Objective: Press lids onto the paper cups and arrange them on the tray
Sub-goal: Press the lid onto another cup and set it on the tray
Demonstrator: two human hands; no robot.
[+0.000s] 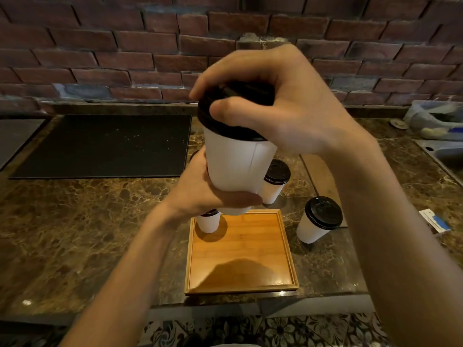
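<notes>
Above the wooden tray (250, 249), the left hand (200, 191) gripped the paper cup (235, 164) and the right hand (288, 103) clasped its black lid (235, 132); even pressure round the rim should seat it.

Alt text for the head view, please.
A left hand grips the base of a white paper cup while the right hand presses a black lid onto it, above a wooden tray. One lidded cup stands on the tray, two others on the counter.

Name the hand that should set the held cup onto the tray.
Probably left. The left hand grips the white cup low down, above the wooden tray; the right hand only clasps the black lid.
</notes>
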